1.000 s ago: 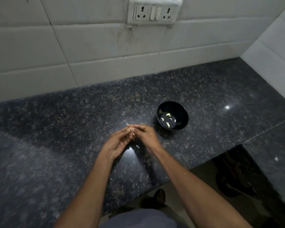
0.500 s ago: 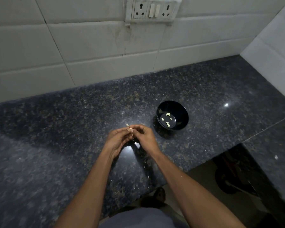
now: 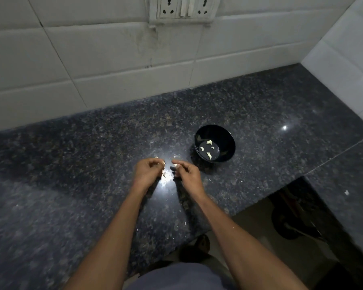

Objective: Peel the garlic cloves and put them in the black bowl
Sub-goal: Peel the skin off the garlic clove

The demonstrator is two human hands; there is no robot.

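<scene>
My hands have parted: right hand [image 3: 188,172] pinches the clove [image 3: 176,165] toward the bowl [image 3: 231,141] at centre right; left hand [image 3: 148,171] pinches the skin [image 3: 163,163] above the desk [image 3: 92,155].

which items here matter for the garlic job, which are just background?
Job:
- black bowl, four peeled cloves inside
- left hand, pinching bits of skin
- right hand, pinching a pale clove

Background:
- granite counter
- wall socket
- tiled wall

Dim; countertop [image 3: 92,164] glare; warped edges
</scene>
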